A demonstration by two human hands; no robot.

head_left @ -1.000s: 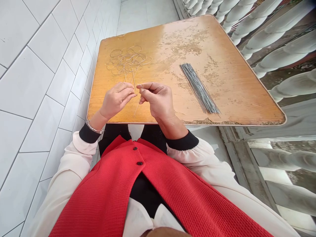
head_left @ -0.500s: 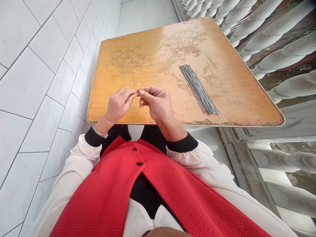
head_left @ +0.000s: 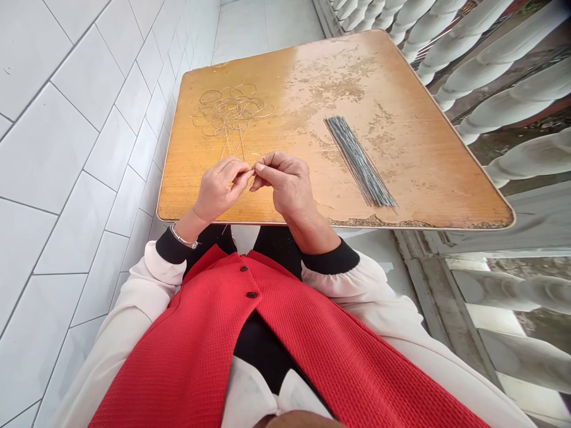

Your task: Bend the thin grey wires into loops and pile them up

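Note:
My left hand (head_left: pixel 222 188) and my right hand (head_left: pixel 289 183) meet fingertip to fingertip over the near left part of the table. Both are closed in a pinch on a thin wire, mostly hidden by the fingers; a fine tail of it shows below the left hand at the table's edge. Just beyond the hands lies a loose tangle of looped wires (head_left: pixel 234 110), their straight ends pointing toward me. A bundle of straight grey wires (head_left: pixel 360 161) rests to the right, apart from both hands.
The wooden table (head_left: pixel 285 77) has a worn, peeling surface and a chipped near edge. A white tiled wall (head_left: pixel 66 154) runs close along the left. On the right stands a railing of white balusters (head_left: pixel 513 101).
Both hands have shifted slightly to the right, still pinched together at the fingertips. The looped wires and the grey bundle lie where they were.

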